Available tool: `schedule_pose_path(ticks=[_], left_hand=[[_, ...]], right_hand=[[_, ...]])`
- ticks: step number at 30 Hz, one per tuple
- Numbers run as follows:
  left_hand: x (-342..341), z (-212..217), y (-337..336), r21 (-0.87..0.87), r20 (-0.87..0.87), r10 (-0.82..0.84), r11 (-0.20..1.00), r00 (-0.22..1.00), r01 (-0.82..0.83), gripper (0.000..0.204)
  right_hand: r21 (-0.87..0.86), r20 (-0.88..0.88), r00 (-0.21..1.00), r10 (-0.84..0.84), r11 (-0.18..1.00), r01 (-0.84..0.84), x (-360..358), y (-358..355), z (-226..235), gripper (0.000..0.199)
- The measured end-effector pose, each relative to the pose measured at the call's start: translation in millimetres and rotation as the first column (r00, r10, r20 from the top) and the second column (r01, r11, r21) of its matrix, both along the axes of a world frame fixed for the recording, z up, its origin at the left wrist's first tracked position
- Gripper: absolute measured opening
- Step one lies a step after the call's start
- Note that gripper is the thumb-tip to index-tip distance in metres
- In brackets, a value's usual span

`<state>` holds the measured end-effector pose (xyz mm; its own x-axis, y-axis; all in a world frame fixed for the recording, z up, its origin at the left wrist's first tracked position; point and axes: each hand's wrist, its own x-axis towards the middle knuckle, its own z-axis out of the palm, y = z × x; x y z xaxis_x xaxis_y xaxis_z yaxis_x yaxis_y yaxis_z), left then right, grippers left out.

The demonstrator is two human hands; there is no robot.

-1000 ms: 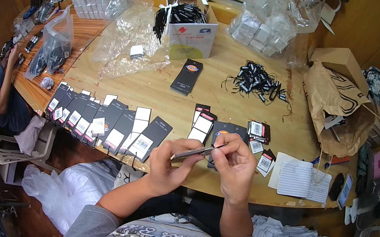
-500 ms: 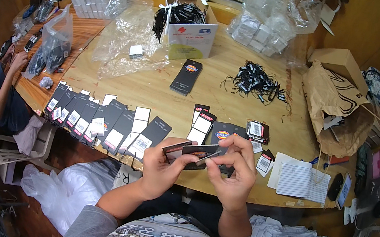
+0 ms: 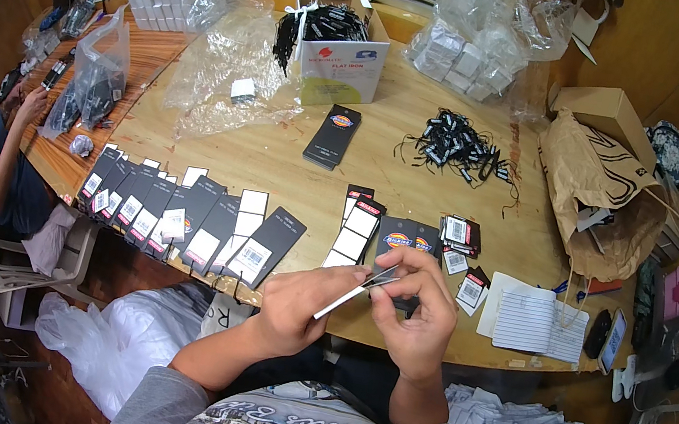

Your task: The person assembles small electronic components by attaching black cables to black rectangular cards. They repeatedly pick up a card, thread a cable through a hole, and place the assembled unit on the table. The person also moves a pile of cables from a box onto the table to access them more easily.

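Note:
Above the table's near edge, my left hand closes round a few hang tags turned nearly edge-on, a pale edge toward me. My right hand pinches the tags' far end between thumb and fingers; whether a string is there too I cannot make out. Just beyond lie black tags with a coloured emblem and a black-and-white tag strip. Left of my hands runs an overlapping row of black hang tags with white barcode stickers. Small barcode tags sit to the right.
Black tag strings lie heaped at the back right; more fill a white box. A black tag stack stands mid-table. Right are a notebook and paper bag. At left a co-worker's arm reaches over another table.
My left hand has rolled over, turning the tags from face-up slant to nearly edge-on. My right hand keeps its pinch in about the same place. The co-worker's hand has shifted slightly.

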<state>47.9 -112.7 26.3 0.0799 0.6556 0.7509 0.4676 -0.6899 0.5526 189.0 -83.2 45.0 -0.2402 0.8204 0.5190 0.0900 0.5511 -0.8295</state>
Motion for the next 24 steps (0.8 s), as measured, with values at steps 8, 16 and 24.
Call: schedule_pose_path(ticks=[8,16,24], left_hand=[[0,3,-8,-0.358,0.310,-0.092,0.911,0.946,0.206,0.024],[5,-7,7,-0.238,0.699,-0.115,0.894,0.705,0.381,0.015],[30,-44,21,-0.129,0.741,-0.168,0.915,0.650,0.383,0.020]], right_hand=[[0.094,0.019,1.000,-0.009,0.996,0.007,2,9,-7,0.016],[0.238,0.056,0.995,-0.084,0.969,0.068,-3,9,-5,0.016],[0.080,-0.093,0.986,-0.139,0.986,0.147,-6,17,-42,0.012]])
